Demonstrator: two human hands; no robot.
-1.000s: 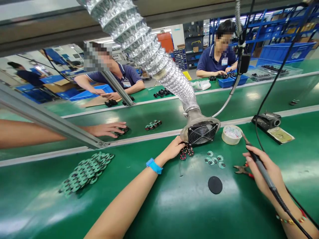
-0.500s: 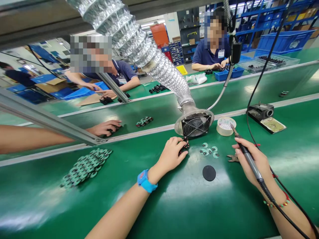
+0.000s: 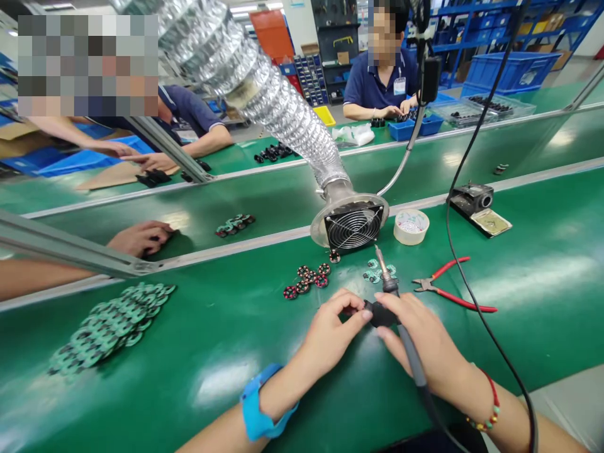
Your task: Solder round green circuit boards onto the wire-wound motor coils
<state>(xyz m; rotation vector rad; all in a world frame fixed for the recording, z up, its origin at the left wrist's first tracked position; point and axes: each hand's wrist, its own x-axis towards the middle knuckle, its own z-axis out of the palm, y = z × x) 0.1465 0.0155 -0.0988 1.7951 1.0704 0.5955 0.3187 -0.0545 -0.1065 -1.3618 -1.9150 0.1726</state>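
My right hand is closed around a soldering iron, whose tip points away toward the fan. Its fingertips also touch the black round pad on the bench. Close against that pad, my left hand pinches a small dark part, mostly hidden by the fingers. Beyond my left hand lie several small wound motor coils with copper and reddish edges. Several green circuit boards lie behind the iron's tip, which partly covers them.
A fume fan stands at the back on a foil duct. Right of it are a tape roll, red-handled cutters and an iron stand. Stacked green boards lie left. Two co-workers sit across a reflective partition.
My left hand has come back from the coils toward the black pad, uncovering them. My right hand has moved left with the soldering iron, away from the tape roll, and both hands now meet.
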